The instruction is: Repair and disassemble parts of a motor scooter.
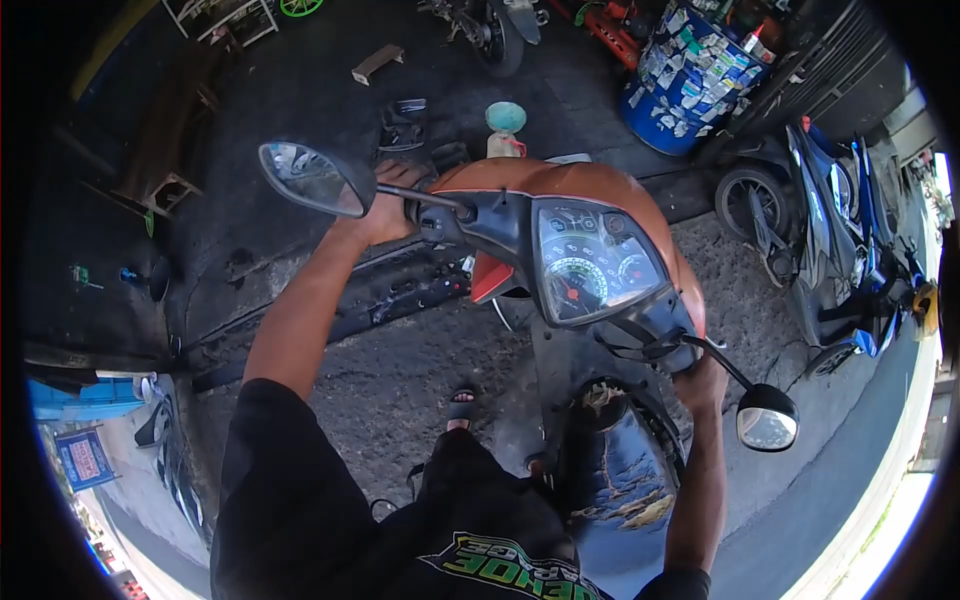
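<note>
My left hand (pixel 388 214) is closed round the left handlebar grip of an orange scooter (pixel 610 182), just below the left mirror (pixel 310 178). My right hand (pixel 700 380) grips the right handlebar end, partly hidden behind the black bar and the right mirror's stem; that mirror (pixel 767 416) sticks out beside it. Between the hands is the dashboard (pixel 592 258) with round dials. The worn, torn seat (pixel 620 455) lies below it. I stand at the scooter's left side, one sandalled foot (pixel 460 408) on the rough concrete (pixel 380 360).
A blue drum (pixel 650 100) covered in stickers stands at the back right. Parked motorbikes are at the right (pixel 830 255) and top (pixel 495 35). A green funnel (pixel 506 117) in a container and a small wooden stool (pixel 377 64) sit beyond the scooter. A bench (pixel 160 185) is left.
</note>
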`<state>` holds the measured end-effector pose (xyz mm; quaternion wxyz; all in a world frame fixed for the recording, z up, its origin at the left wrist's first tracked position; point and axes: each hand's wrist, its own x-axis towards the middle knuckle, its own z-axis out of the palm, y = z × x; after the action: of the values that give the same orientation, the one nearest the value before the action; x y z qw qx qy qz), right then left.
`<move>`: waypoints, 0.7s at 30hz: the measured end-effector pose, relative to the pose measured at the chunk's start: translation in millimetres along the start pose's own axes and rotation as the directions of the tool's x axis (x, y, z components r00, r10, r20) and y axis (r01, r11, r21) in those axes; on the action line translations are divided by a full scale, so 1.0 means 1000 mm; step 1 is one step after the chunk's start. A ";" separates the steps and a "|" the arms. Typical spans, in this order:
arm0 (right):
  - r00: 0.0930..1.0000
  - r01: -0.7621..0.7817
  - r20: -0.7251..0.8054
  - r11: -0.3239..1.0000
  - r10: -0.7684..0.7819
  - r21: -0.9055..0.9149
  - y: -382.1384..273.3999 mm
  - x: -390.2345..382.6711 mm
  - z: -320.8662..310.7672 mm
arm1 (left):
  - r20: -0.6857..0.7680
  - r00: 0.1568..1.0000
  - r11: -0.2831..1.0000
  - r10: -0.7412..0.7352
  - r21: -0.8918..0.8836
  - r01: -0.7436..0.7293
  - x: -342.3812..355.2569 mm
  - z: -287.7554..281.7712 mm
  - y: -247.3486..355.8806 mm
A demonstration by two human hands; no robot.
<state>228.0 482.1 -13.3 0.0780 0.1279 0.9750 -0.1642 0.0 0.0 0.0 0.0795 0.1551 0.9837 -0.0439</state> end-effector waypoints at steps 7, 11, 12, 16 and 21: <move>0.938 -0.085 -0.346 0.974 0.007 -0.211 0.001 -0.002 0.039 | -0.212 0.969 0.985 0.126 -0.087 -0.147 0.009 0.019 -0.021; 0.945 -0.206 -0.305 0.944 0.122 -0.260 0.009 0.001 0.043 | -0.231 0.963 0.983 0.136 -0.092 -0.161 0.008 0.023 -0.017; 0.946 -0.212 -0.298 0.940 0.128 -0.269 0.011 0.000 0.044 | -0.232 0.963 0.984 0.139 -0.079 -0.161 0.007 0.023 -0.017; 0.951 -0.258 -0.237 0.931 0.198 -0.259 0.005 0.000 0.039 | -0.267 0.951 0.982 0.156 -0.065 -0.179 0.006 0.026 -0.020; 0.949 -0.263 -0.243 0.931 0.202 -0.252 0.017 0.002 0.042 | -0.251 0.954 0.981 0.163 -0.059 -0.183 0.011 0.027 -0.019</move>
<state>235.8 483.3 -58.3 0.0095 0.2475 0.9688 0.0009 -12.3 -18.2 -26.8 -0.0326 0.2417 0.9695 0.0229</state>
